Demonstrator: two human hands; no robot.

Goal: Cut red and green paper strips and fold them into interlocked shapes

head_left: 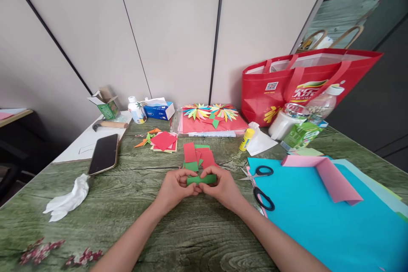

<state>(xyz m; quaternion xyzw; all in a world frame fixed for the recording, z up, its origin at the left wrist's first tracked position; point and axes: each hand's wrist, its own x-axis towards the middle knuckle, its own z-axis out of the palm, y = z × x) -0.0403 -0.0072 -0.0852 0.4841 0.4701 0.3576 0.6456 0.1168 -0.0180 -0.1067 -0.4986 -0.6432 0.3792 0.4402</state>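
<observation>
My left hand point(174, 187) and my right hand point(223, 187) meet at the middle of the green table point(137, 221). Both pinch a small folded strip of green paper point(201, 179) between their fingertips, just above the tabletop. Right behind it lies a small heap of red and green paper pieces point(198, 156). Black-handled scissors point(261, 185) rest to the right of my right hand, on the edge of a large blue sheet point(318, 216).
A pink folded sheet point(331, 176) lies on the blue one. A phone point(103, 154) and crumpled tissue point(68, 199) lie left. Farther back are a glue stick point(246, 139), paper stars point(208, 111), a red square stack point(163, 141), a tissue box point(158, 109) and a red bag point(296, 83).
</observation>
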